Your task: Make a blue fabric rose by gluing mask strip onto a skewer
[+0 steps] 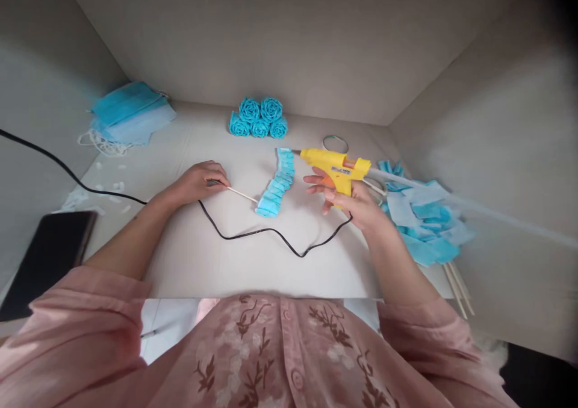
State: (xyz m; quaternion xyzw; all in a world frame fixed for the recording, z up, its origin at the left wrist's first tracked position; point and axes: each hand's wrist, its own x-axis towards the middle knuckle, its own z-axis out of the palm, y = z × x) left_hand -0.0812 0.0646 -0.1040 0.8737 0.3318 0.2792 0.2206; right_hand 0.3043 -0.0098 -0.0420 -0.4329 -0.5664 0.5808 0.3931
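My left hand [203, 181] is closed around one end of a thin wooden stick [242, 194]. The stick's other end meets the lower end of a pleated blue strip [279, 183], which lies on the table. In my right hand [350, 200] is a yellow glue gun [336, 166], gripped by its handle with some fingers stretched out. The nozzle points left at the strip's upper end; I cannot tell whether they touch. A long translucent glue stick [400, 178] sticks out of the gun's back.
Rolled blue flowers [259, 119] are stacked at the back. Face masks [130, 113] lie back left, a phone [47, 257] front left. Blue and white pieces [427, 218] and wooden sticks [458, 290] lie right. A black cord [244, 235] crosses the table; a tape ring [335, 144] lies behind the gun.
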